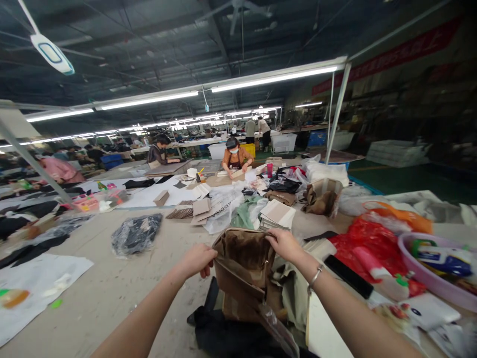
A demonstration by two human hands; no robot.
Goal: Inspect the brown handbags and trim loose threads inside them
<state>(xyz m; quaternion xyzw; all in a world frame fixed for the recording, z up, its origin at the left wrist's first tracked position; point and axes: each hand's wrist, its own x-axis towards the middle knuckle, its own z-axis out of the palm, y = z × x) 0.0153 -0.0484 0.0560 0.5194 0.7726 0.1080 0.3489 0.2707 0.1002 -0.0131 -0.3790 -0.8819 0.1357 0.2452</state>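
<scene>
A brown fabric bag (238, 271) stands open at the centre, its dark lining showing and a zipper along its edge. My left hand (199, 259) pinches the bag's upper left edge, while my right hand (283, 242) grips the top right edge. Below the bag lie more brown material and black cloth (231, 338). A clear plastic strip (278, 330) hangs at its lower right. Grey-green fabric (294, 298) is bunched just right of the bag.
A black phone (348, 276), red plastic bag (372, 243) and pink basin (439, 286) are at the right. A plastic-wrapped dark bundle (137, 233) lies left. Card stacks (278, 215) sit beyond the bag. A masked person (237, 160) works across the table.
</scene>
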